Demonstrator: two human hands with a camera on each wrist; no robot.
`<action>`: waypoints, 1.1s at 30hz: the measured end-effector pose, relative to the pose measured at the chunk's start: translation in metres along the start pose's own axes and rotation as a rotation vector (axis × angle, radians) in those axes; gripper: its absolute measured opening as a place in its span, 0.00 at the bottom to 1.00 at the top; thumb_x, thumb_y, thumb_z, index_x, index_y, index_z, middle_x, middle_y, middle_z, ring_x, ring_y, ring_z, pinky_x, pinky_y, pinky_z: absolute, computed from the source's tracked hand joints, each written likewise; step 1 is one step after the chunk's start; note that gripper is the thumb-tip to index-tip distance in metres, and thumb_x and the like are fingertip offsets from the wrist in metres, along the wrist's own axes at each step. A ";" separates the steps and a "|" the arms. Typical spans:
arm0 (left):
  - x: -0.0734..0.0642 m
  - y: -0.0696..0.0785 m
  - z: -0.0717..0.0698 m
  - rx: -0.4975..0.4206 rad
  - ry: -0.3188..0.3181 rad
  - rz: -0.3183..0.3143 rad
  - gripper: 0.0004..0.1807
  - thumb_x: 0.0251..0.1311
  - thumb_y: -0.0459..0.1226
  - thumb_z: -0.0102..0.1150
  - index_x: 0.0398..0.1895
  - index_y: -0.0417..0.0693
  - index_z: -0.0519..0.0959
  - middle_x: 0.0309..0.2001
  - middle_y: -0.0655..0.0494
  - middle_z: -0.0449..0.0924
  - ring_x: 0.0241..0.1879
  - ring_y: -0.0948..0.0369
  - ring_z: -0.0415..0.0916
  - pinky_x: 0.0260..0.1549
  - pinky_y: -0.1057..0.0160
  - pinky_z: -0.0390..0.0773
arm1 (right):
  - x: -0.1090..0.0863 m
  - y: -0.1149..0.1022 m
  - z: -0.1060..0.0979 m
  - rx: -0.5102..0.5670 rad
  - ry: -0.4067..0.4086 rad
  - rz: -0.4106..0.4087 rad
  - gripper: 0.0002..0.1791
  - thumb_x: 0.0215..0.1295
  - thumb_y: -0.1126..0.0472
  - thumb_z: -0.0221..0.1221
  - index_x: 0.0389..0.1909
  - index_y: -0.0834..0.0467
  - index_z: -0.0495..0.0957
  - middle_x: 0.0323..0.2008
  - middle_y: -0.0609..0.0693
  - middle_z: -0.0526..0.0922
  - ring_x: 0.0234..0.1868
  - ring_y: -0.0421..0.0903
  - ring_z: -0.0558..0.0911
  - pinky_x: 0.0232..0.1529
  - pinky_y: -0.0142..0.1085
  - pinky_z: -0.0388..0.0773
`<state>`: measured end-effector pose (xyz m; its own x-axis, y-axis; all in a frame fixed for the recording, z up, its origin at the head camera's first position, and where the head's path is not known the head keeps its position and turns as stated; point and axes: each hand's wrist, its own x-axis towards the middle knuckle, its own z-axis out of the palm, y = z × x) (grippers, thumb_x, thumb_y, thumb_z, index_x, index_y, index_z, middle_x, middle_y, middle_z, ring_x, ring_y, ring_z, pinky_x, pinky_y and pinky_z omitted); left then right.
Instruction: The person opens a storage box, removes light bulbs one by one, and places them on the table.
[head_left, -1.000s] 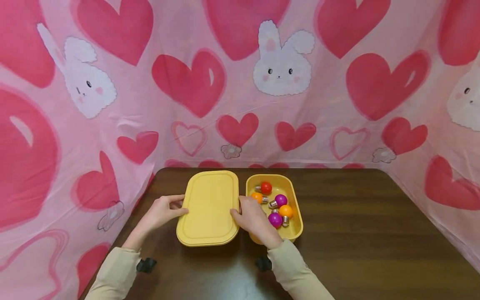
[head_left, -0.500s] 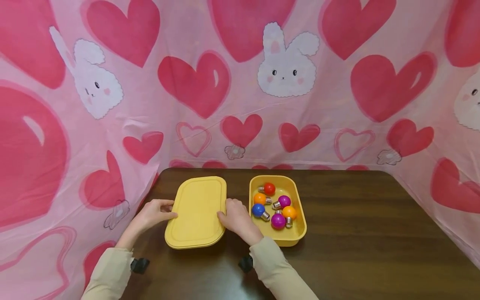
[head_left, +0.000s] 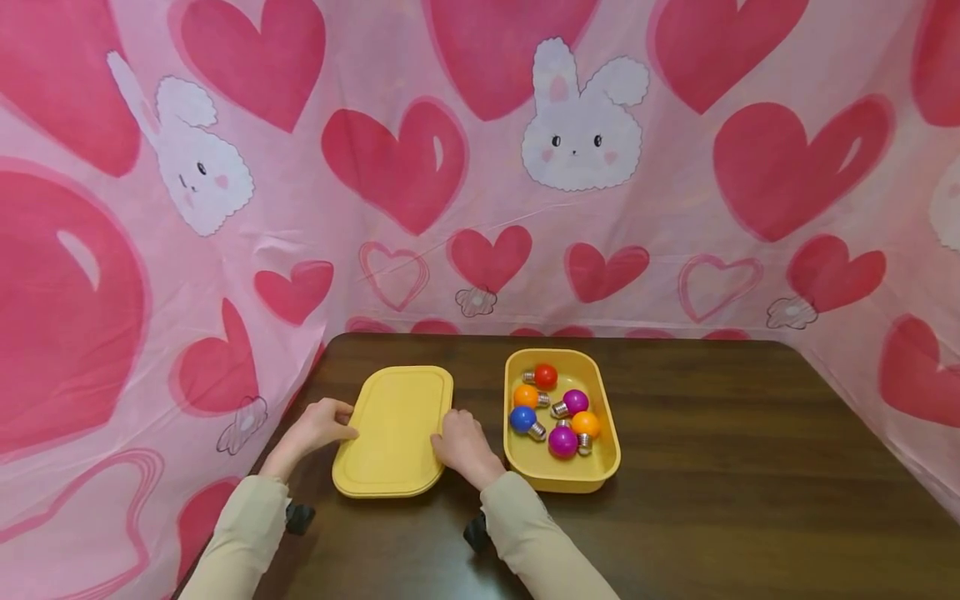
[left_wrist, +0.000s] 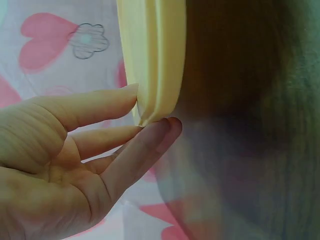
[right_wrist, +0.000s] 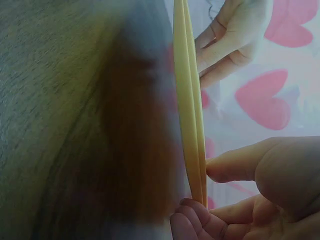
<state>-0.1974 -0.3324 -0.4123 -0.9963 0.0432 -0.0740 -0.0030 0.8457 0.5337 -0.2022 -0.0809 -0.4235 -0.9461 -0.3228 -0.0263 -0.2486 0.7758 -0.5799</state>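
A yellow rounded lid [head_left: 393, 429] lies nearly level over the left part of the table, pinched at both long sides. My left hand [head_left: 318, 429] grips its left edge; in the left wrist view the thumb is on the top face and fingertips curl beneath the lid's rim [left_wrist: 162, 55]. At the opposite edge my right hand [head_left: 467, 448] does likewise, its thumb and curled fingers around the rim in the right wrist view. Whether the lid touches the table cannot be told. Right of it stands an uncovered yellow box [head_left: 573, 477] with several coloured light bulbs [head_left: 563, 442] inside.
Both hands work over a dark wooden table [head_left: 712, 467]. Behind and beside it hangs a pink cloth [head_left: 420, 67] printed with hearts and rabbits. Bare wood stretches to the right of the box, and a narrow strip lies between box and lid.
Both hands have carried the lid left, away from the box, and lowered it toward the table. It now looks flatter. A blue bulb, earlier hidden behind my right hand, has come into sight.
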 end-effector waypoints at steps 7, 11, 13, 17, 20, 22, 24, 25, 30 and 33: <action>0.010 -0.005 0.010 0.016 -0.007 -0.024 0.24 0.50 0.33 0.70 0.49 0.25 0.79 0.35 0.42 0.84 0.36 0.54 0.80 0.39 0.55 0.84 | 0.007 0.002 0.008 -0.011 -0.040 0.052 0.13 0.65 0.62 0.59 0.40 0.71 0.76 0.38 0.63 0.76 0.33 0.55 0.76 0.38 0.44 0.78; 0.014 -0.005 0.013 0.040 0.000 -0.035 0.22 0.50 0.33 0.70 0.47 0.26 0.80 0.34 0.43 0.84 0.35 0.54 0.80 0.39 0.54 0.84 | 0.009 0.004 0.013 0.003 -0.038 0.058 0.11 0.64 0.65 0.59 0.38 0.72 0.75 0.39 0.64 0.77 0.33 0.55 0.75 0.37 0.45 0.77; 0.014 -0.005 0.015 0.059 0.008 -0.029 0.19 0.50 0.32 0.69 0.44 0.27 0.81 0.32 0.44 0.83 0.33 0.55 0.78 0.36 0.56 0.82 | 0.009 0.005 0.015 -0.001 -0.034 0.052 0.10 0.63 0.65 0.59 0.36 0.71 0.75 0.37 0.64 0.77 0.31 0.54 0.75 0.35 0.44 0.77; 0.016 -0.004 0.019 0.082 0.032 -0.021 0.14 0.50 0.32 0.69 0.38 0.30 0.82 0.28 0.49 0.80 0.29 0.58 0.74 0.29 0.63 0.76 | 0.011 0.006 0.019 -0.011 -0.026 0.048 0.09 0.62 0.65 0.60 0.33 0.70 0.75 0.34 0.62 0.77 0.29 0.53 0.74 0.31 0.42 0.76; 0.017 -0.003 0.021 0.087 0.049 -0.016 0.11 0.51 0.31 0.68 0.35 0.31 0.82 0.25 0.51 0.78 0.27 0.59 0.72 0.26 0.66 0.73 | 0.013 0.006 0.019 -0.016 -0.017 0.050 0.09 0.62 0.65 0.61 0.34 0.70 0.76 0.34 0.62 0.77 0.30 0.54 0.75 0.31 0.43 0.76; 0.018 -0.004 0.022 0.089 0.062 -0.018 0.09 0.50 0.31 0.68 0.32 0.33 0.81 0.24 0.52 0.77 0.27 0.59 0.71 0.25 0.66 0.71 | 0.013 0.006 0.020 -0.021 -0.010 0.051 0.10 0.62 0.66 0.61 0.36 0.71 0.77 0.35 0.63 0.78 0.31 0.55 0.77 0.33 0.45 0.78; 0.018 -0.003 0.022 0.095 0.073 -0.016 0.07 0.50 0.31 0.67 0.28 0.35 0.80 0.22 0.53 0.74 0.26 0.59 0.70 0.24 0.67 0.69 | 0.013 0.006 0.021 -0.040 -0.001 0.047 0.12 0.61 0.66 0.61 0.38 0.72 0.77 0.37 0.64 0.78 0.34 0.57 0.79 0.36 0.47 0.80; 0.018 -0.003 0.023 0.097 0.078 -0.016 0.06 0.49 0.30 0.67 0.26 0.35 0.79 0.21 0.54 0.73 0.25 0.59 0.69 0.23 0.67 0.69 | 0.013 0.007 0.022 -0.050 0.004 0.046 0.12 0.61 0.66 0.61 0.39 0.72 0.78 0.37 0.64 0.78 0.35 0.58 0.79 0.37 0.48 0.80; 0.018 -0.002 0.025 0.107 0.090 -0.024 0.06 0.46 0.30 0.66 0.23 0.37 0.77 0.19 0.55 0.70 0.24 0.59 0.68 0.22 0.67 0.67 | 0.013 0.007 0.024 -0.080 0.011 0.041 0.14 0.61 0.65 0.62 0.41 0.73 0.78 0.38 0.65 0.79 0.38 0.60 0.80 0.40 0.49 0.81; 0.017 -0.001 0.026 0.119 0.095 -0.028 0.06 0.45 0.29 0.66 0.21 0.38 0.76 0.19 0.55 0.71 0.23 0.59 0.68 0.22 0.67 0.67 | 0.012 0.006 0.024 -0.082 0.006 0.040 0.14 0.61 0.65 0.62 0.42 0.73 0.78 0.39 0.65 0.79 0.39 0.60 0.80 0.41 0.49 0.81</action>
<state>-0.2126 -0.3192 -0.4360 -0.9996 -0.0276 -0.0043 -0.0267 0.9033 0.4283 -0.2103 -0.0932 -0.4466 -0.9568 -0.2874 -0.0432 -0.2262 0.8298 -0.5101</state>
